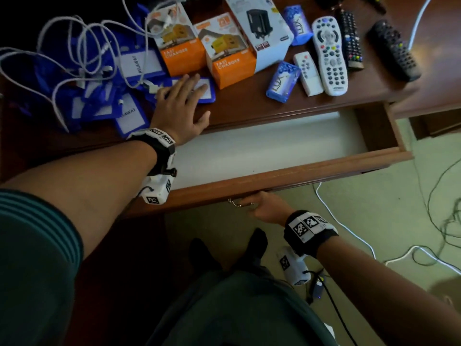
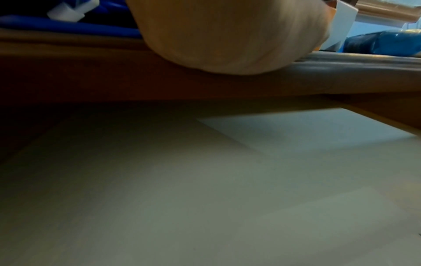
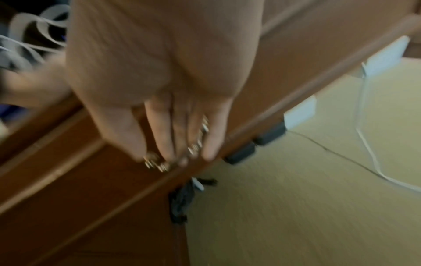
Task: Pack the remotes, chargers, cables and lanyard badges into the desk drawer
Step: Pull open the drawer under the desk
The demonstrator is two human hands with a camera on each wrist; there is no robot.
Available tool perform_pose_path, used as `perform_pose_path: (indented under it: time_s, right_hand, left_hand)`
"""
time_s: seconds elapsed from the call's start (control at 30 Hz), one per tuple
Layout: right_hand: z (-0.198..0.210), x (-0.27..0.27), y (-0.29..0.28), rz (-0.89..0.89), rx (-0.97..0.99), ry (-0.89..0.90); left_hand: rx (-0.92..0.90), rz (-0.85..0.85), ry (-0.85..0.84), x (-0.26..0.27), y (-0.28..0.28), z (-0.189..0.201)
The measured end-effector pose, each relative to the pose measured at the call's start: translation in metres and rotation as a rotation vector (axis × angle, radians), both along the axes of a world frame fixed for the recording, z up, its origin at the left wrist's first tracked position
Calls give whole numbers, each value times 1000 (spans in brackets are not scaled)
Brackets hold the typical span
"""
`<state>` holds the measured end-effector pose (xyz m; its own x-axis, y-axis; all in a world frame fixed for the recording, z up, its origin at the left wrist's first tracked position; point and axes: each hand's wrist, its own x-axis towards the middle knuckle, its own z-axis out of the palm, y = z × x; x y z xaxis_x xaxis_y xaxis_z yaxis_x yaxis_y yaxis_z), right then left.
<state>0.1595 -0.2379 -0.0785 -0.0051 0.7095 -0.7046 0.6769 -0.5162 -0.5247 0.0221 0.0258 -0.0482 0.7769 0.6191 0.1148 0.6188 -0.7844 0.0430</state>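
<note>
Drawer open and bare, right hand fingers hooking its handle, left hand flat on the bench; nothing packed yet.

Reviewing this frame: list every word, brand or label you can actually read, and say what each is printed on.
"FAST CHARGER" on the left orange charger box.
"FAST CHARGER" on the right orange charger box.
"LUX" on the near blue soap pack and on the far blue soap pack.
"PELAWAT" on the upper lanyard badge.
"...LAWAT", partly covered, on the near lanyard badge.
Unreadable: grey adapter box print, remote buttons, wrist-view text.
</note>
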Motion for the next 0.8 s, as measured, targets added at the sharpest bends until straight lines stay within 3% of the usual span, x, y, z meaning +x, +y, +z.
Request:
perform_pose_path:
  time_s: [0.13, 0.23, 0.37, 0.53, 0.7, 0.8]
  right_hand:
    - [24, 5, 1, 62, 45, 28]
    - [51, 12, 15, -69, 160, 69]
    - [66, 29, 43, -211, 406, -142]
    - [47, 38, 62, -35, 35, -266]
    - [38, 21, 46, -8, 168, -409]
    - [39, 20, 42, -1, 147, -399]
  left_hand:
    - [3, 5, 0, 0, 0, 1]
    - [13, 9, 1, 0, 0, 1]
    - [22, 14, -6, 0, 0, 0]
    - [31, 15, -13, 0, -1, -1]
    - [30, 11, -27, -1, 0, -3]
    - [32, 7, -34, 0, 0, -3]
